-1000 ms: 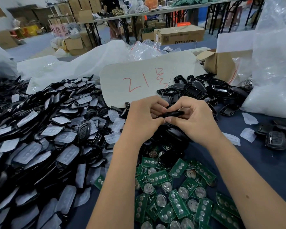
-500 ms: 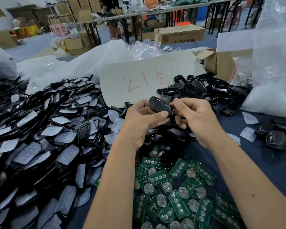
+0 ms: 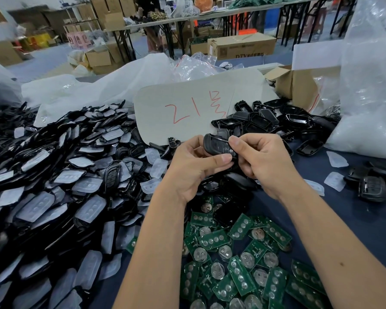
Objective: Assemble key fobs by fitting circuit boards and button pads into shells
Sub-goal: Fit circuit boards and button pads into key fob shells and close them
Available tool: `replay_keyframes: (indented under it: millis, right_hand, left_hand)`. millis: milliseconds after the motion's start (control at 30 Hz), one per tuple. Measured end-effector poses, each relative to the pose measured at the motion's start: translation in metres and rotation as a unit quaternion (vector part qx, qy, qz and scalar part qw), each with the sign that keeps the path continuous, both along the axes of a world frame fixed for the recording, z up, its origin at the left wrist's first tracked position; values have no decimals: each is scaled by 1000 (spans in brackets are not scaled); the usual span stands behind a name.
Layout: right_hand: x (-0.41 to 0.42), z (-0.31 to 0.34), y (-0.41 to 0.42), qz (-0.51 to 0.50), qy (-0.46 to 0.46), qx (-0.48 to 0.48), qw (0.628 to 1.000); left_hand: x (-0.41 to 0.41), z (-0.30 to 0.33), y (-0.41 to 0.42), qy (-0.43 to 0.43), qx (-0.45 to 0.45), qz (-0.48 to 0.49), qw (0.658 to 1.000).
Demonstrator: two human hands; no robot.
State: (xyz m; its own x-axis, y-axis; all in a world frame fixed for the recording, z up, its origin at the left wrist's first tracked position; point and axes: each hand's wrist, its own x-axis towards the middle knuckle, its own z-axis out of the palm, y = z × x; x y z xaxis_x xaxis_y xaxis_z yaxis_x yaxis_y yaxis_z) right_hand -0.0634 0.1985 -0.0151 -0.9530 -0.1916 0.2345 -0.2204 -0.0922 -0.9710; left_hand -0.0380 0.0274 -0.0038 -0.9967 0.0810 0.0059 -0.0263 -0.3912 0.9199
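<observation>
Hands, two: left hand (image 3: 193, 168) and right hand (image 3: 262, 161) both pinch one key fob (image 3: 217, 147) above countless circuit boards (image 3: 239, 270).

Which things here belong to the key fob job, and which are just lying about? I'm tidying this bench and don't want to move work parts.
Job: key fob held by left hand and right hand; green circuit boards; clear button pads; empty black shells.

Lying about: card with red writing; plastic bags; cardboard box.
</observation>
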Motion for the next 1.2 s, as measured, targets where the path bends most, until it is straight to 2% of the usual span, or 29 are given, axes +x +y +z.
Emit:
replay_keyframes:
  millis: [200,300,467,700,967,1067,1200]
  right_hand:
    - [1,2,-1,8,-35,-21,999]
    - [2,3,-4,4,-58,-46,997]
    - [5,4,-4,-19,-28,-19,999]
    - [6,4,-5,-24,6,3,1000]
    - [6,4,-4,-35,-11,-6,999]
    - [3,1,-3,-66,-21,24,997]
    - [2,1,2,-111,67,169,977]
  left_hand:
    - [1,-1,-1,31,-32,3,999]
    - [1,2,-3,32,-18,1,999]
    - [0,1,-5,15,-25,15,999]
    - [0,-1,-8,33,-32,24,999]
    - [0,-2,-5,15,-24,26,999]
    - [-1,-4,-5,11,-88,61,994]
    - [-3,-7,-5,76,-283,119,949]
